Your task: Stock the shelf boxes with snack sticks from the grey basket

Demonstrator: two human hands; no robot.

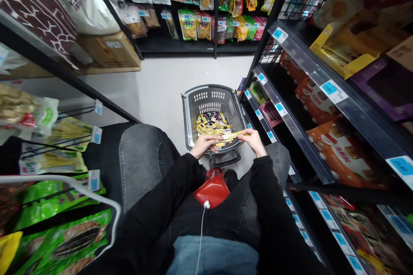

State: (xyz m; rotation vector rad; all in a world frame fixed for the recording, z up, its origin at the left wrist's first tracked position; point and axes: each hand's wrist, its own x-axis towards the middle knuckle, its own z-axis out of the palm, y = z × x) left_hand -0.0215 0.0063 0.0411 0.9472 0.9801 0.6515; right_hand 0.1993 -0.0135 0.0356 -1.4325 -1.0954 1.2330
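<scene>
Both my hands hold a slim yellow snack packet [232, 136] level between them, above the near rim of a grey shopping basket [190, 116]. My left hand [206, 144] has its fingers closed on the left end. At the other end, my right hand [252, 139] pinches the packet between thumb and fingers. Inside the basket lies a pile of small stick-shaped packets [211, 122], mostly yellow with some dark and purple ones. The packet's fine print is too small to read.
To the right stand shelves with price tags [332, 90] and orange snack bags [332, 146]. Green seed bags [77, 240] hang at left. A cardboard box [108, 51] sits at the back left. Between my knees is a red stool [213, 189]; a white cable [201, 232] crosses my lap.
</scene>
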